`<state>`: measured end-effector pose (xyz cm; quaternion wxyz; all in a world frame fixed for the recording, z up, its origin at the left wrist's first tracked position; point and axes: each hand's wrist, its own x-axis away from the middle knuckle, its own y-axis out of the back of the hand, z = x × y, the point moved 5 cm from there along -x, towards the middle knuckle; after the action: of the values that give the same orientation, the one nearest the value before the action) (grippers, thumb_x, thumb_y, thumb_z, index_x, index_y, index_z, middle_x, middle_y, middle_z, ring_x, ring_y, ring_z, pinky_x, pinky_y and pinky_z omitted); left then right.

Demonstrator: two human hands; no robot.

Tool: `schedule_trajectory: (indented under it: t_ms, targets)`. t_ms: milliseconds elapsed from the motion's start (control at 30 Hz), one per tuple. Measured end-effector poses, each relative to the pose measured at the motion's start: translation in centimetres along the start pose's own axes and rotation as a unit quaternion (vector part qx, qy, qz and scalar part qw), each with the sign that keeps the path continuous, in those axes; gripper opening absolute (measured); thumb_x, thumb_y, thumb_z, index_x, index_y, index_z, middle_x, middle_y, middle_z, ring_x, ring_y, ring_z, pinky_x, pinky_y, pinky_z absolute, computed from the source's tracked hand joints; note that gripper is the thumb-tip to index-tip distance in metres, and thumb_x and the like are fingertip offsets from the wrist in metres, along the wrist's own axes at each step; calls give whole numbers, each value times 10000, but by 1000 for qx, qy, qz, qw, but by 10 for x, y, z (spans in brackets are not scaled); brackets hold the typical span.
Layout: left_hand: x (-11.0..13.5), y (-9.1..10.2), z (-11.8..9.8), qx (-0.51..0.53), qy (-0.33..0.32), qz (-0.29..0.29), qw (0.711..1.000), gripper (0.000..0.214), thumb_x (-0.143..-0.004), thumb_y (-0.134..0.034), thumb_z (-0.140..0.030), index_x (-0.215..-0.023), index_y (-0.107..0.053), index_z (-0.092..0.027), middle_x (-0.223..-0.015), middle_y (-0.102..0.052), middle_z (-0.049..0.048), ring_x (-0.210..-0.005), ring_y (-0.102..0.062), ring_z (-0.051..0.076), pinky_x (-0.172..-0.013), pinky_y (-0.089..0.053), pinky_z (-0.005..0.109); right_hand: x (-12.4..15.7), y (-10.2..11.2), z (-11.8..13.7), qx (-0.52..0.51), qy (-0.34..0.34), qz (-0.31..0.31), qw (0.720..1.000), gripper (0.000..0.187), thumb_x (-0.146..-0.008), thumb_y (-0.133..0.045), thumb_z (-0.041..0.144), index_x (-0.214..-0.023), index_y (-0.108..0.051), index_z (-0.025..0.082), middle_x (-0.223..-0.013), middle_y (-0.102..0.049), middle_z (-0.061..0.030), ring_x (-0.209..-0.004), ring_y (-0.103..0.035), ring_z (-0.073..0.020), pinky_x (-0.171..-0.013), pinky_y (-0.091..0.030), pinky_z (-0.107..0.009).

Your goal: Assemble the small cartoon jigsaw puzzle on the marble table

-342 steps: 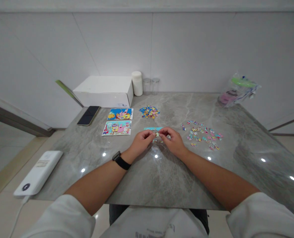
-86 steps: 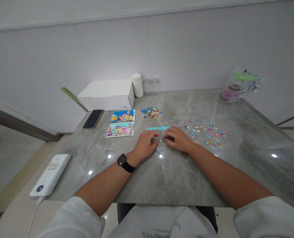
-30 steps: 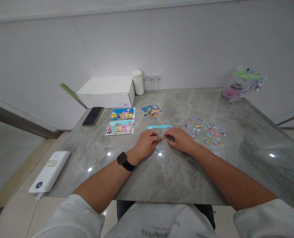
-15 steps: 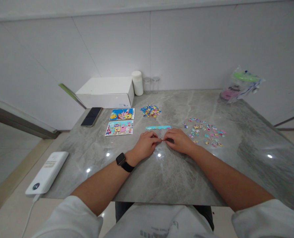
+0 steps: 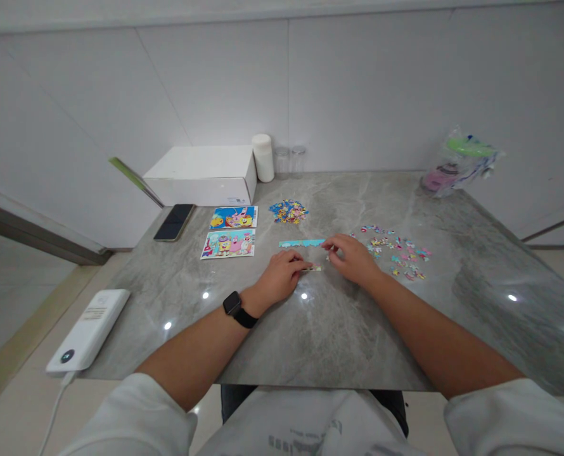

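My left hand (image 5: 282, 277), with a black watch (image 5: 232, 304) on its wrist, rests on the table. Its thumb and fingertips are closed on a short pale strip of puzzle pieces (image 5: 316, 268), which they partly cover. To the right, my right hand (image 5: 353, 258) hovers with curved fingers and thumb apart, and I see nothing between them. Its fingertips are by the right end of a joined light-blue puzzle strip (image 5: 301, 243). Loose pastel puzzle pieces (image 5: 408, 256) are scattered beyond the right hand. A heap of blue and yellow puzzle pieces (image 5: 289, 211) lies farther back.
Two cartoon picture cards (image 5: 229, 244) lie left of the strips, near a phone (image 5: 174, 222). Behind are a white box (image 5: 199, 177), a white bottle (image 5: 263, 158) and two glasses (image 5: 298, 163). A power bank (image 5: 89, 330) sits at the left edge, a plastic bag (image 5: 460, 164) at the back right.
My right hand has let go of the small pieces and moved up and right, its fingers parting. My left hand stays on the short strip, whose right end now shows.
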<state>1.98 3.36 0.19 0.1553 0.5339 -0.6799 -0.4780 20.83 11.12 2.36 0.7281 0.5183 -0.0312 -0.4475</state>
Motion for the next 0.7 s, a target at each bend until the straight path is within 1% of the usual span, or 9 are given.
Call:
schedule_trajectory:
  t_ms: [133,233,333,433,533,633,700]
  targets:
    - [0,1,2,22,1,-23,999,411,-931,-612,-122,-1318,-704,-221,-1214,-691,107,-1129,-640,253,-1035,-517,427,-5,27,0,-2,-28,-107,994,247,-823,-558,97,-962,-717,225,-933,-743,-57,-854,-676,-221,-830,-528,-359]
    - [0,1,3,5,23,-21,1000,380,-936,-631,-158,-1308,-694,-201,-1210,-698,119,-1137,-645,271,-1049,-516,441,-9,58,-2,7,-28,-167,986,248,-812,-564,108,-949,-730,229,-919,-747,-49,-829,-673,-210,-814,-535,-349]
    - [0,2,3,-24,44,-10,999,350,-949,-631,-190,-1292,-700,-189,-1193,-707,128,-1125,-649,291,-1029,-520,461,-8,94,-15,32,-49,-211,976,221,-809,-576,139,-924,-742,227,-913,-754,-52,-798,-667,-202,-786,-537,-344]
    - [0,1,3,-46,50,1,998,342,-951,-634,-206,-1285,-704,-194,-1171,-713,128,-1109,-648,307,-999,-523,481,3,123,-38,51,-102,-239,964,192,-826,-581,190,-901,-753,225,-918,-766,-57,-767,-660,-196,-743,-532,-337]
    - [0,-1,6,-44,51,0,998,328,-954,-633,-210,-1274,-708,-203,-1185,-715,126,-1116,-649,305,-997,-523,482,24,135,-65,53,-158,-248,954,197,-837,-580,231,-911,-762,218,-910,-770,-59,-727,-646,-191,-709,-521,-333]
    - [-1,-1,8,-40,52,-7,998,318,-954,-631,-218,-1261,-713,-217,-1185,-721,117,-1101,-654,297,-989,-527,481,47,134,-93,57,-192,-238,950,213,-844,-569,246,-929,-763,215,-923,-771,-65,-738,-652,-199,-726,-528,-346]
    - [-1,-2,9,-38,55,-12,998,319,-947,-634,-223,-1256,-714,-222,-1164,-725,111,-1078,-658,292,-975,-532,477,58,130,-109,80,-200,-223,951,211,-842,-561,233,-918,-758,216,-937,-771,-74,-788,-671,-215,-784,-538,-370]
